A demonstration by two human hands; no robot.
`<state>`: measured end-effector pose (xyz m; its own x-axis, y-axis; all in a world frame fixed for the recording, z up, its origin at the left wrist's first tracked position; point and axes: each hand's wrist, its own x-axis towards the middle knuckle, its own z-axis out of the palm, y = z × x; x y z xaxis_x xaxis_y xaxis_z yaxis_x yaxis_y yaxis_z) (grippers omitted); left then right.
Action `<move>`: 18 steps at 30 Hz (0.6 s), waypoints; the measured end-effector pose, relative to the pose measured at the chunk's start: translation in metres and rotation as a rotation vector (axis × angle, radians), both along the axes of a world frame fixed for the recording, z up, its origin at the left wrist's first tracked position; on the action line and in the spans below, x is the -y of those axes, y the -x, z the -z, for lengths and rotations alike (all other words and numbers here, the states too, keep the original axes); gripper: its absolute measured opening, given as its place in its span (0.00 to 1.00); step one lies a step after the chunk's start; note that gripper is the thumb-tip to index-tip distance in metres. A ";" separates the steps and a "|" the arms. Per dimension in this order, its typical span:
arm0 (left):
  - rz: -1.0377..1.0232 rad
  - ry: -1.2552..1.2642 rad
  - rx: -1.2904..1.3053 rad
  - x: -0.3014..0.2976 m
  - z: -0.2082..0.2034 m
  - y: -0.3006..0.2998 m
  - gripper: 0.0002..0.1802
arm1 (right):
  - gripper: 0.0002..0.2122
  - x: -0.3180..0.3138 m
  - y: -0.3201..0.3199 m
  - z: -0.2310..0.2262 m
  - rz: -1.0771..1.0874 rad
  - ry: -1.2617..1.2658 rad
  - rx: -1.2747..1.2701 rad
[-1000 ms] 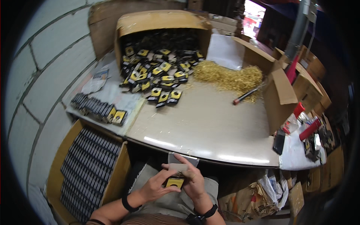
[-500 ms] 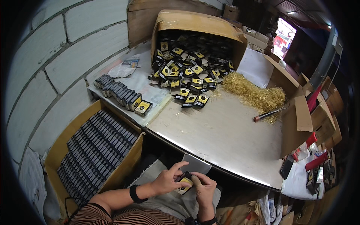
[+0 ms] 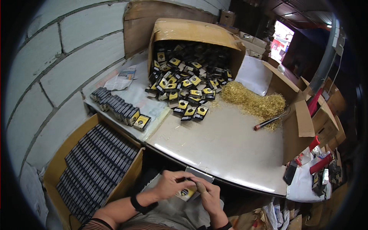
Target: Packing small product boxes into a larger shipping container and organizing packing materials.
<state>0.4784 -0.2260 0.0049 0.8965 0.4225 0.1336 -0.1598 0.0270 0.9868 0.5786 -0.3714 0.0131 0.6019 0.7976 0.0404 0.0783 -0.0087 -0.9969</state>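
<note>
Over my lap, a small black-and-yellow box [image 3: 186,194] is held between my two hands, its yellow face with a dark round print turned up. My left hand [image 3: 169,187] comes from the left with thumb and fingers at the box's upper end. From the right, my right hand [image 3: 207,194] has its thumb bent over the same end. The fingertips overlap there, so the flap or edge they pinch is partly hidden. Similar boxes [image 3: 190,111] spill from a large carton [image 3: 197,28] lying on its side on the table [image 3: 214,153].
A row of boxes [image 3: 119,107] lines the table's left side, beside crumpled paper [image 3: 120,79]. Below it, an open carton [image 3: 132,165] holds tightly packed boxes. Gold shredded filler [image 3: 253,100] and a dark-handled tool [image 3: 264,124] lie right. A phone [image 3: 290,173] rests near the right corner.
My fingers have shifted over the box's upper end, with my left fingers drawn closer to my right. The whole view has tilted slightly, moving the table a little lower and left.
</note>
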 end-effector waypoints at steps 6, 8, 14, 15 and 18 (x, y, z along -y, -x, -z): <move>-0.479 -0.955 -0.470 -0.177 -0.043 -0.044 0.14 | 0.14 -0.060 -0.140 -0.041 -0.211 0.358 0.475; -0.448 -1.051 -0.618 -0.229 -0.015 -0.038 0.19 | 0.14 -0.104 -0.199 -0.039 -0.172 0.402 0.452; -0.385 -1.116 -0.720 -0.226 0.006 -0.042 0.38 | 0.16 -0.234 -0.359 0.011 -0.126 0.709 0.970; -0.385 -1.209 -0.750 -0.217 -0.008 -0.042 0.37 | 0.17 -0.253 -0.363 0.004 -0.139 0.765 0.973; -0.381 -1.481 -0.812 -0.223 -0.002 -0.044 0.35 | 0.24 -0.276 -0.369 0.019 -0.215 0.827 1.011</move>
